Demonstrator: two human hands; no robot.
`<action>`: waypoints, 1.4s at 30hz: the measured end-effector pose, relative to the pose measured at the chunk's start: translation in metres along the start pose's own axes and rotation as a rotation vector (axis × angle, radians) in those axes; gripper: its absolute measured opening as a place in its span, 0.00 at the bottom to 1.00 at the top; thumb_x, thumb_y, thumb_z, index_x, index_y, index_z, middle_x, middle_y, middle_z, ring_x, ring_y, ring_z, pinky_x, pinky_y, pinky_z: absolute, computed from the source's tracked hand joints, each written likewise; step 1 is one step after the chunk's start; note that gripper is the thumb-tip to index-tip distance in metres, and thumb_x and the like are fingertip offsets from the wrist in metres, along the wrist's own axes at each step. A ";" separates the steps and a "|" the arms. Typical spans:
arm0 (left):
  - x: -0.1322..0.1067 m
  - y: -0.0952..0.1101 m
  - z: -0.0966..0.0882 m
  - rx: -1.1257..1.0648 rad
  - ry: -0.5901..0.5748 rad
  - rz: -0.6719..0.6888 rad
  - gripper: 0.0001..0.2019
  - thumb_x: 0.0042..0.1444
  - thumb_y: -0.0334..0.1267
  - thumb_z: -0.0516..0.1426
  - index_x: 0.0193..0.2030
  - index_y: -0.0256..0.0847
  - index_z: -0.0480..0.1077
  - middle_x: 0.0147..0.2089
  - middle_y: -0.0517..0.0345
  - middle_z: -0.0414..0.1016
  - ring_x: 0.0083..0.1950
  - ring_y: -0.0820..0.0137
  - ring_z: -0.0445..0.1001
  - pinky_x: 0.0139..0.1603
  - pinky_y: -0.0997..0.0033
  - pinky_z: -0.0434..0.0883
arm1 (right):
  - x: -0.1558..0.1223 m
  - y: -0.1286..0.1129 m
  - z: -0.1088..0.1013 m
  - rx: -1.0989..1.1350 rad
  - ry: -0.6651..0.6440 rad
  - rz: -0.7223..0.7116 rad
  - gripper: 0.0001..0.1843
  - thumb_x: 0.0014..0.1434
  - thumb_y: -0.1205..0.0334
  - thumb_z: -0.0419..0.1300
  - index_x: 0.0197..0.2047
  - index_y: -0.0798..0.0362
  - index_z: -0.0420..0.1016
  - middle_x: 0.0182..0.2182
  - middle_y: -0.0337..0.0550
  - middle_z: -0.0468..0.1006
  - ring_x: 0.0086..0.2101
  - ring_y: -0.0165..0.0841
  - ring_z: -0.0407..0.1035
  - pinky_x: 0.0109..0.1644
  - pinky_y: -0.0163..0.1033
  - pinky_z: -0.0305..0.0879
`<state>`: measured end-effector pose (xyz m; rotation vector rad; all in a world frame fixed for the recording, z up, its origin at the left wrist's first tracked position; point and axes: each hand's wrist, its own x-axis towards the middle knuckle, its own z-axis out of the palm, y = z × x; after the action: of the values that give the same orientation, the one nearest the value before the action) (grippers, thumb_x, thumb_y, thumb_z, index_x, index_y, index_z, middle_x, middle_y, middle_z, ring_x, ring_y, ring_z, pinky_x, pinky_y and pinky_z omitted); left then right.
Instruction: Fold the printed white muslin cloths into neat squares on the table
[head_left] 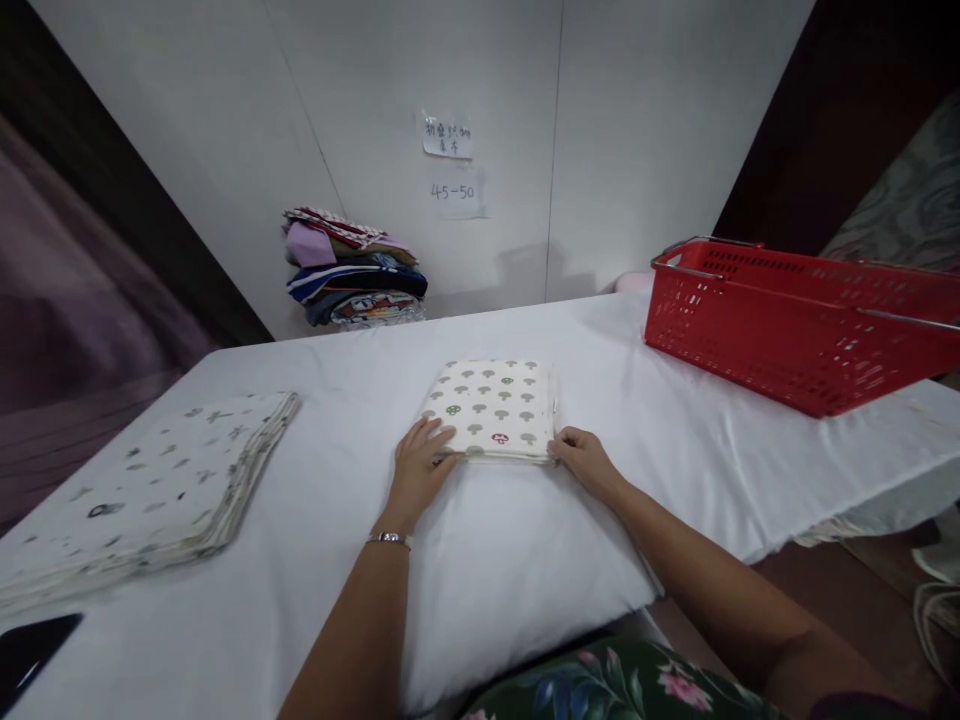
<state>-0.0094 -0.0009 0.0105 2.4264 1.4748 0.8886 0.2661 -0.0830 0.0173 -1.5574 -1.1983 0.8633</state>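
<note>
A folded white cloth with a grey mushroom print (491,405) lies flat on the table in front of me; a few of its mushrooms are green or red. At its near left corner, my left hand (421,465) grips the edge, fingers over the top and thumb along the front side. My right hand (589,458) is closed on the near right corner, pinching the layers between thumb and fingers. The undersides of both grips are hidden.
A larger folded white cloth with a small dark print (165,475) lies on the left. Beyond the white-covered table (345,400), folded fabrics (356,270) are stacked by the wall. A red basket (765,330) stands at the right; a dark flat object (34,650) lies near left.
</note>
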 end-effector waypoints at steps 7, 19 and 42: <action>-0.001 0.006 0.000 0.039 0.001 -0.002 0.14 0.55 0.41 0.55 0.48 0.51 0.71 0.60 0.59 0.65 0.66 0.61 0.53 0.66 0.53 0.48 | -0.006 0.010 -0.006 -0.216 0.113 -0.422 0.10 0.57 0.58 0.54 0.39 0.50 0.72 0.37 0.43 0.72 0.31 0.31 0.66 0.30 0.34 0.62; -0.002 0.014 -0.005 0.014 -0.035 0.076 0.13 0.55 0.42 0.56 0.48 0.51 0.72 0.60 0.59 0.66 0.66 0.62 0.55 0.67 0.54 0.45 | -0.013 0.007 -0.008 -0.595 -0.035 -0.633 0.13 0.62 0.63 0.50 0.47 0.46 0.72 0.45 0.45 0.72 0.46 0.36 0.66 0.46 0.43 0.67; 0.001 0.020 -0.004 0.034 -0.033 0.105 0.13 0.61 0.39 0.49 0.45 0.47 0.72 0.52 0.58 0.73 0.57 0.67 0.66 0.65 0.57 0.49 | -0.006 0.003 -0.013 -0.777 -0.133 -0.687 0.16 0.64 0.65 0.45 0.47 0.49 0.72 0.47 0.46 0.73 0.45 0.35 0.67 0.44 0.41 0.66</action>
<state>0.0039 -0.0112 0.0226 2.5507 1.3740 0.8460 0.2775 -0.0927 0.0185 -1.4778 -2.1533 0.0226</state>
